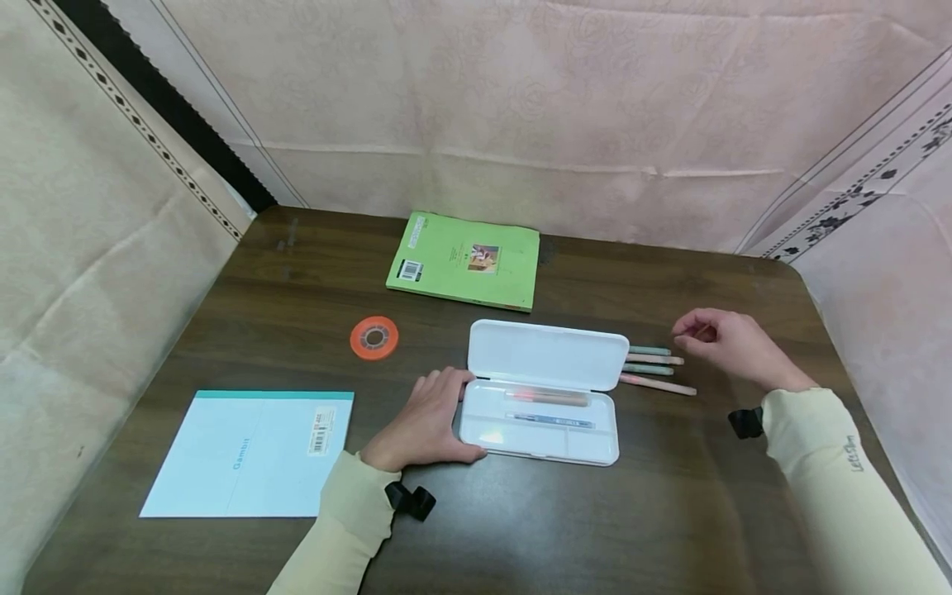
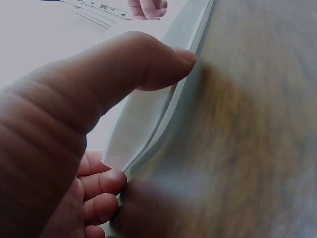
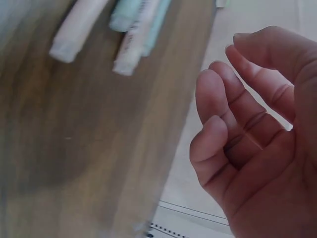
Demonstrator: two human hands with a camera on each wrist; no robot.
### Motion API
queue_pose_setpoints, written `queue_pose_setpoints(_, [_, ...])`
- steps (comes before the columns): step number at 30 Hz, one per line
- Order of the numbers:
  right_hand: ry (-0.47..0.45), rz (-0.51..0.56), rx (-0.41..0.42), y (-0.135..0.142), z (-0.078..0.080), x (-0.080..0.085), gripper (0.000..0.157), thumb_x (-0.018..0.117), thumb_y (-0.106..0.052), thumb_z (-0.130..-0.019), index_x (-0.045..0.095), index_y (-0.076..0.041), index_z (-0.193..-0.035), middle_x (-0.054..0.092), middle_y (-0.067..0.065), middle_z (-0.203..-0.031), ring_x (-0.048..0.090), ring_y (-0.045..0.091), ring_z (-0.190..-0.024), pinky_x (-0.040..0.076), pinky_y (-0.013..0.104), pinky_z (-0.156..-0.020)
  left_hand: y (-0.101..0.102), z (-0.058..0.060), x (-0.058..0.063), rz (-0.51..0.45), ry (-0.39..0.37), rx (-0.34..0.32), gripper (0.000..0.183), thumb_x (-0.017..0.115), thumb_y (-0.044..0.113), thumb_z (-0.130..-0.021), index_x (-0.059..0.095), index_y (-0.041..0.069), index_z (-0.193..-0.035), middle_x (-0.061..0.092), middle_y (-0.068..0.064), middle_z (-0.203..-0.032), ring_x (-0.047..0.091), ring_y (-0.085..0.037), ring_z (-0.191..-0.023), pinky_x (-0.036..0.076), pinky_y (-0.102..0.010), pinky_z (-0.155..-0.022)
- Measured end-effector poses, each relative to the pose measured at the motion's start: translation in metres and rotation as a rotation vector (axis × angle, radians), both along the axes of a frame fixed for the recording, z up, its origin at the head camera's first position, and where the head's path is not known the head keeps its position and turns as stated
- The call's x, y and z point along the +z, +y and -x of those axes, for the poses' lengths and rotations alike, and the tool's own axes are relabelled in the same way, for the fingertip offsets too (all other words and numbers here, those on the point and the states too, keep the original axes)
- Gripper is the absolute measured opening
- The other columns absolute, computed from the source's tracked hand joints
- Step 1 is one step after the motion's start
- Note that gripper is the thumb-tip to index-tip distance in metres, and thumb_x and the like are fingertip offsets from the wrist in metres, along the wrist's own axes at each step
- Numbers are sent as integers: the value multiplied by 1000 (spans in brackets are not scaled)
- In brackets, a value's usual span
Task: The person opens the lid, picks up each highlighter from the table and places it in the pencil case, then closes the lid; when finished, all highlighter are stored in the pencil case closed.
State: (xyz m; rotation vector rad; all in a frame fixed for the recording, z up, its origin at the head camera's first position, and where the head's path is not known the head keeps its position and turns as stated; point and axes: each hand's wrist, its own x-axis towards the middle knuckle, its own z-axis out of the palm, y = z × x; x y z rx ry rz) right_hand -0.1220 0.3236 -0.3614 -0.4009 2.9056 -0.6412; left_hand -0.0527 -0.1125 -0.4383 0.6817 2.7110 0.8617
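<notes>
A white pencil case (image 1: 539, 450) lies with its lid (image 1: 549, 351) raised at the back. Inside it are a pinkish pen-like item (image 1: 549, 397) and a blue-marked pen (image 1: 554, 421). My left hand (image 1: 427, 417) holds the case by its left end. In the left wrist view the thumb (image 2: 158, 64) presses the case's edge, and the other fingertips bend against its corner. My right hand (image 1: 732, 343) hovers right of several pastel pens (image 1: 658, 384), touching none of them. Its fingers (image 3: 210, 94) curl loosely around nothing. The pens' left ends are hidden behind the lid.
Behind the case lies a green book (image 1: 461, 264). An orange tape roll (image 1: 374, 338) sits left of the lid. A pale blue notebook (image 1: 245, 454) is near the left forearm. Light cloth (image 1: 521, 99) hangs around the brown table (image 1: 595, 529).
</notes>
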Motion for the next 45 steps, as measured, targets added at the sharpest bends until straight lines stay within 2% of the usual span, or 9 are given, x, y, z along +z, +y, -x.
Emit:
queue_pose_setpoints(6, [-53, -17, -2, 4, 7, -15, 9, 67, -15, -91, 68, -10, -98, 68, 4, -89, 57, 17, -79, 47, 28, -66, 0, 0, 0, -3, 1, -7, 91, 83, 52, -67, 40, 13, -137, 49, 2, -115, 38, -14, -96, 30, -34, -85])
queue_pose_setpoints(13, [-88, -2, -9, 5, 11, -25, 9, 68, -13, -90, 68, -9, -98, 67, 5, -90, 56, 17, -78, 46, 28, -66, 0, 0, -2, 1, 0, -5, 91, 83, 53, -67, 40, 15, -137, 49, 2, -116, 38, -13, -97, 31, -33, -86])
queue_pose_setpoints(34, [-169, -3, 3, -5, 20, -36, 11, 66, -9, -89, 67, -5, -100, 64, 8, -90, 55, 22, -81, 46, 33, -69, 2, -1, 1, 17, -26, 17, 92, 83, 51, -66, 40, 15, -139, 51, 2, -115, 40, -14, -98, 33, -35, -88])
queue_pose_setpoints(45, [-159, -2, 2, -9, 22, -37, 12, 67, -7, -89, 65, -4, -100, 63, 8, -88, 54, 21, -79, 45, 31, -66, 1, -1, 1, 16, -30, 20, 93, 84, 50, -66, 40, 13, -139, 51, 0, -116, 41, -16, -100, 33, -36, -89])
